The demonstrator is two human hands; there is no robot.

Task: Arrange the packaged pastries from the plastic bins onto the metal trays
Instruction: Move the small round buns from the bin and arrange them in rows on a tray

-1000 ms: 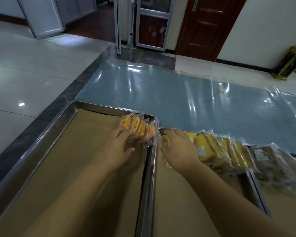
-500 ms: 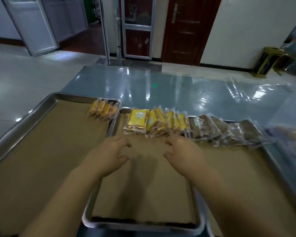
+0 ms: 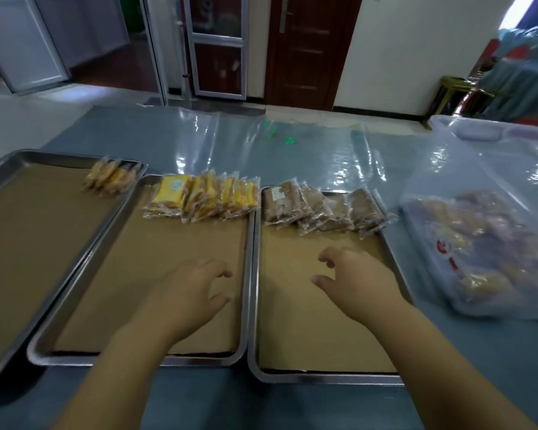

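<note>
Pastries [image 3: 205,197] are lined along the far ends of three trays [image 3: 106,358]; more are seen in a bin [image 3: 494,243] at the right. Left hand [image 3: 193,293] and right hand [image 3: 357,283] are held above the trays, fingers [image 3: 221,273] loosely curled, nothing grasped.

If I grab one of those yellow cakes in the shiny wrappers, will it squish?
Probably light and squashy: the yellow pastries look like small sponge cakes. Their clear wrappers shine, so likely a bit slippery, with floppy edges. They lean on each other in a row on the middle tray, so pulling one may topple its neighbours.
</note>
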